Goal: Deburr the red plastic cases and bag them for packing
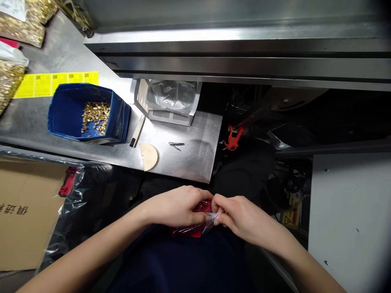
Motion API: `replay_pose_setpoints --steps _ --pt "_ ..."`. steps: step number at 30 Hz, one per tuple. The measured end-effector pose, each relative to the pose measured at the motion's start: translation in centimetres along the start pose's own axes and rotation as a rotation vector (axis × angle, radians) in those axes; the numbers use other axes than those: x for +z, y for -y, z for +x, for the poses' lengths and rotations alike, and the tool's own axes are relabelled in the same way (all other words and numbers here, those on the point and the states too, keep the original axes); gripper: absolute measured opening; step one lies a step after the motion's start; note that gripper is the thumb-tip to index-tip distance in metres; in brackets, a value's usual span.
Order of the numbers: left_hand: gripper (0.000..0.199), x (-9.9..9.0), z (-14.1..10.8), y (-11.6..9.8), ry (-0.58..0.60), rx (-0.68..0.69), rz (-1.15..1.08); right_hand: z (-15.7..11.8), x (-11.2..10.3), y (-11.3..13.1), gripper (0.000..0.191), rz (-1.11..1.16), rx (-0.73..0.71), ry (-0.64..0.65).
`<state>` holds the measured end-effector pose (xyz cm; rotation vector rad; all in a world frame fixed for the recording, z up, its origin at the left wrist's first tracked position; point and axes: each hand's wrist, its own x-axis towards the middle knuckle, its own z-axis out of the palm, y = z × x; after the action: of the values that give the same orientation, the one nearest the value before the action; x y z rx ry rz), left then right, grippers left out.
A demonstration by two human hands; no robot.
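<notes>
In front of my lap, my left hand (180, 206) is closed round a glossy red part (202, 206) wrapped in clear plastic. My right hand (240, 215) pinches the gathered edge of that clear plastic bag (211, 222) between thumb and fingers. My hands almost touch each other. Most of the red part is covered by the left hand and the film, so its exact kind cannot be made out. Further left, a similar red part (69, 182) lies by clear film and a cardboard box (33, 219).
On the metal bench (195, 158) stand a blue bin (120, 118) with small brass pieces and a grey bin (171, 118) lined with plastic. A white-handled tool (137, 131), a beige half-disc (149, 157) and nail clippers (176, 144) lie nearby. An orange-red tool (233, 138) hangs right of the bench.
</notes>
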<state>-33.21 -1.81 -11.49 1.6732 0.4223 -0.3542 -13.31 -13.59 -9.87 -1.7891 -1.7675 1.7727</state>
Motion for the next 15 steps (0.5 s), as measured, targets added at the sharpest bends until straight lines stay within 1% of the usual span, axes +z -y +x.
replay_pose_setpoints --steps 1,3,6,9,10,12,14,15 --pt "0.021 0.0 0.1 0.0 0.008 -0.005 0.018 -0.2 0.0 0.1 0.012 -0.014 0.002 0.007" --pt "0.029 0.0 0.3 0.1 0.007 -0.029 0.04 -0.5 0.2 0.2 0.01 -0.073 0.022 -0.021" --pt "0.041 0.1 0.2 0.0 -0.043 -0.078 0.045 -0.5 1.3 0.1 0.021 -0.221 0.073 -0.119" --pt "0.04 -0.2 -0.7 -1.0 -0.097 -0.089 0.049 -0.2 2.3 0.2 0.028 -0.332 0.104 -0.19" --pt "0.038 -0.5 -1.2 -1.4 -0.097 -0.082 0.043 -0.1 2.3 0.3 0.029 -0.322 0.097 -0.198" --pt "0.032 -1.4 -2.3 -1.7 -0.068 -0.063 -0.002 -0.1 2.1 0.7 0.031 -0.202 0.051 -0.186" --pt "0.03 -2.4 -3.5 -1.2 -0.032 -0.052 -0.121 -0.2 1.5 1.4 0.032 -0.008 -0.01 -0.148" --pt "0.035 -2.7 -4.0 -0.5 -0.015 -0.054 -0.202 -0.2 1.2 1.8 0.031 0.083 -0.04 -0.13"
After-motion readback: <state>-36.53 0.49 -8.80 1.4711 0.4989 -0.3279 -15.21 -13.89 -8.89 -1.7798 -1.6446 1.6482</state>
